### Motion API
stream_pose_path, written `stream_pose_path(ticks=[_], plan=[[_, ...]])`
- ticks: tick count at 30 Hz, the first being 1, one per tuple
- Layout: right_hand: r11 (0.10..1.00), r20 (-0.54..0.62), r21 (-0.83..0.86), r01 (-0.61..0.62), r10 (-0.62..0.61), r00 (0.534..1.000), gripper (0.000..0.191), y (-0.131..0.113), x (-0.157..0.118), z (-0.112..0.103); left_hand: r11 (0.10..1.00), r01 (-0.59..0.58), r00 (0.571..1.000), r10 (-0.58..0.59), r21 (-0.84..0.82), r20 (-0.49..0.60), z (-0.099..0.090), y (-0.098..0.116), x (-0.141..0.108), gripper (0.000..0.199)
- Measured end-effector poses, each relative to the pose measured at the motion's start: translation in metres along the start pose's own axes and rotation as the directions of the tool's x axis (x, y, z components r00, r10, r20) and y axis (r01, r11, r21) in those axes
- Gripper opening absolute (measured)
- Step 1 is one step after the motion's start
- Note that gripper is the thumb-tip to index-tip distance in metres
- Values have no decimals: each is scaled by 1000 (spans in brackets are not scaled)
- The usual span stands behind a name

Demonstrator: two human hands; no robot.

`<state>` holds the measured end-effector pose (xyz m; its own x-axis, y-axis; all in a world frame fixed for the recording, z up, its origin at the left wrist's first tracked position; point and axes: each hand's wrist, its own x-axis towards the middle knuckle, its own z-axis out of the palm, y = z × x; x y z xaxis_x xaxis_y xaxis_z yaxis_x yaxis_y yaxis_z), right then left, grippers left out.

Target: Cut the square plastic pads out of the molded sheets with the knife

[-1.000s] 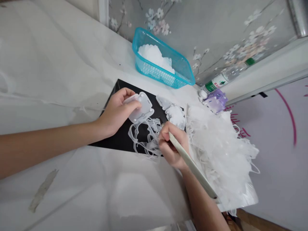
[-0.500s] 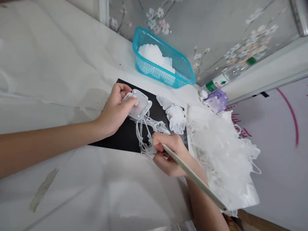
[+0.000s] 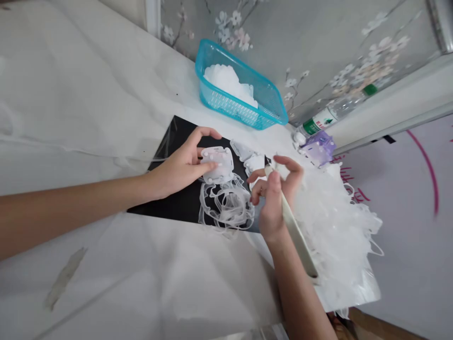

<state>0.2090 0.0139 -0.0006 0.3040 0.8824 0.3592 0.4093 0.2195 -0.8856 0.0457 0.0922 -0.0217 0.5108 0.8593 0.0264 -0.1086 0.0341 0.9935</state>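
Observation:
Between thumb and fingers, my left hand (image 3: 184, 165) holds a translucent white plate (image 3: 220, 165) with small knobs at its corners, over a black mat (image 3: 170, 198). My right hand (image 3: 276, 193) grips a long pale-handled tool (image 3: 297, 236), its dark tip pointing up and away. Thin clear plastic strips (image 3: 230, 205) lie tangled on the mat below the plate. Two or more similar white pieces (image 3: 242, 150) rest at the mat's right side, partly hidden by my right hand.
A blue basket (image 3: 262, 120) with white pieces (image 3: 226, 80) stands at the back. To the right are a large heap of white plastic strips (image 3: 332, 226), a purple translucent piece (image 3: 320, 147) and a lying bottle (image 3: 322, 118) with a green cap.
My left hand has moved right with the white plate. My right hand has risen and turned with the tool, away from the tangled strips, which now lie more in view.

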Motion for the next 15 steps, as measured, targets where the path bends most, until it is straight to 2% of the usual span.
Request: stream_pose_path(ticks=[2, 3, 5, 9, 12, 15], plan=[[998, -90, -6, 61, -61, 994, 27, 0, 2, 1, 990, -49, 998, 45, 130, 33, -1, 1, 0, 20], [996, -123, -23, 82, -84, 989, 28, 0, 2, 1, 982, -68, 997, 59, 175, 57, -1, 2, 0, 19], [993, -155, -59, 104, -112, 982, 25, -4, 2, 2, 975, -83, 993, 62, 204, 105, 0, 4, 0, 24], [992, -230, -92, 90, -109, 967, 20, -13, -1, 3, 978, -93, 984, 62, 186, 168, 3, 6, -3, 55], [993, -277, -84, 83, -104, 955, 17, -15, -1, 1, 965, -119, 980, 77, 233, 182, 2, 3, -5, 61], [992, -237, -101, 73, -96, 967, 13, -13, 1, -3, 950, -138, 977, 84, 280, 196, 1, 1, -4, 63]])
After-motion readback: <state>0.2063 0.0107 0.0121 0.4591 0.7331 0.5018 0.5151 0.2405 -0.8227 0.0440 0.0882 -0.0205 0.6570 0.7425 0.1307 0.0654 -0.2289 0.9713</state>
